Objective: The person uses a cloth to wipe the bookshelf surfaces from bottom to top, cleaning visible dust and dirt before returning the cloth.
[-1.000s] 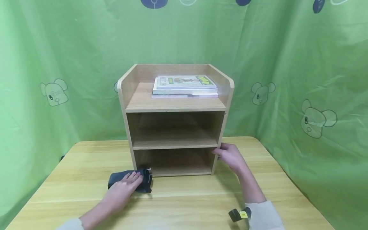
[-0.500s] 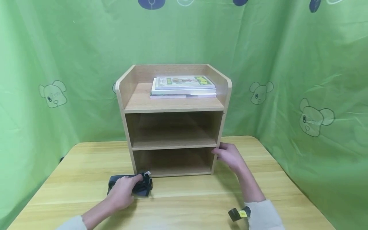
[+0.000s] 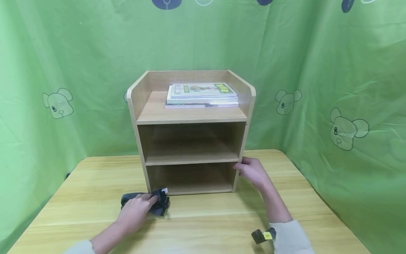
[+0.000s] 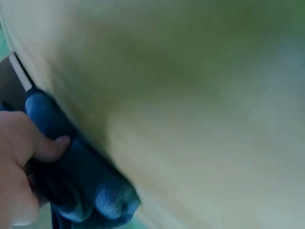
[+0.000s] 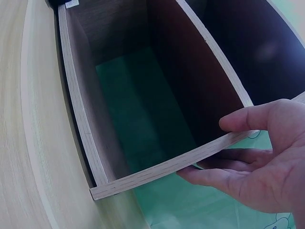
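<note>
Head view: wooden shelf unit [image 3: 191, 119] stands upright on the pale wood table [image 3: 203, 225], nearer the table's back edge than its front. Dark blue cloth [image 3: 160, 207], folded or rolled into a bundle, lies on the table just beside the unit's lower left front corner, well in from the table's left edge. Small white tag [image 3: 165, 190] shows at the cloth's end by that corner; cannot tell whether cloth and wood touch.

Left hand [image 3: 135, 211] lies over the cloth. Left wrist view, blurred: thumb presses on the dark fabric, some fingertips tucked beneath; the hand pinches the bundle. Exact finger positions partly hidden.

Right hand [image 3: 253, 171] at the unit's right side panel, level with the front edge of the middle board. Right wrist view: panel pinched, thumb on the inner side, fingers bent along the outer face.

Stack of books [image 3: 203, 100] lies flat on the unit's top board, toward its right side; topmost cover has green and yellow lettering.

Pale sleeves [image 3: 291, 238] on both arms. Black strap [image 3: 260, 237] with a yellow label at the right cuff. Green curtain [image 3: 196, 38], printed with mouse heads, hangs behind the table's back edge and along both sides.
</note>
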Available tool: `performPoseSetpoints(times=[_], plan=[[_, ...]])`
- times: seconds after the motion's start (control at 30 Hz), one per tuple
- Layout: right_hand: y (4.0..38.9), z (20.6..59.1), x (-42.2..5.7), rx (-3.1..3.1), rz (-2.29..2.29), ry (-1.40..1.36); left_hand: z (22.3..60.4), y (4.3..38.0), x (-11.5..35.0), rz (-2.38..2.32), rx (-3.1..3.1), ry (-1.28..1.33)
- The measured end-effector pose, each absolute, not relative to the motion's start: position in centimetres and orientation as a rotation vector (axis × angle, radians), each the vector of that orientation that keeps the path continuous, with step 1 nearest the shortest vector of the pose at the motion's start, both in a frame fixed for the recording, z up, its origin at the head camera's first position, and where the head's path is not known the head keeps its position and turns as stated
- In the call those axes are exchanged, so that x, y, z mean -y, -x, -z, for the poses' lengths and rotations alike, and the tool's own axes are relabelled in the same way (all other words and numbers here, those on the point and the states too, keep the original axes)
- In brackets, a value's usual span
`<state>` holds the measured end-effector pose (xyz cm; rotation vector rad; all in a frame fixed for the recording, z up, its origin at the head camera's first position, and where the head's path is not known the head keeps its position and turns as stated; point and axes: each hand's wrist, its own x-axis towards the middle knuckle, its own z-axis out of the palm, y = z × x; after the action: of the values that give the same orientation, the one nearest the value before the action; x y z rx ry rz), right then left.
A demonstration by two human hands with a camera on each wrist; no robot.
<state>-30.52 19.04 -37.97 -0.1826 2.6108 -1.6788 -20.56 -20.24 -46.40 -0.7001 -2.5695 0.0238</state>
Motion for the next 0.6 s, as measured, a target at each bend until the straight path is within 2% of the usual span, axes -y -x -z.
performPoseSetpoints(times=[0.33, 0.6], plan=[[30.4, 37.9, -19.5, -2.643, 1.65, 0.167, 47.8, 22.2, 17.4, -0.15, 2.37, 0.868], [30.5, 37.9, -19.1, -2.628, 1.666, 0.189, 47.9, 23.5, 11.9, -0.154, 2.374, 0.93]])
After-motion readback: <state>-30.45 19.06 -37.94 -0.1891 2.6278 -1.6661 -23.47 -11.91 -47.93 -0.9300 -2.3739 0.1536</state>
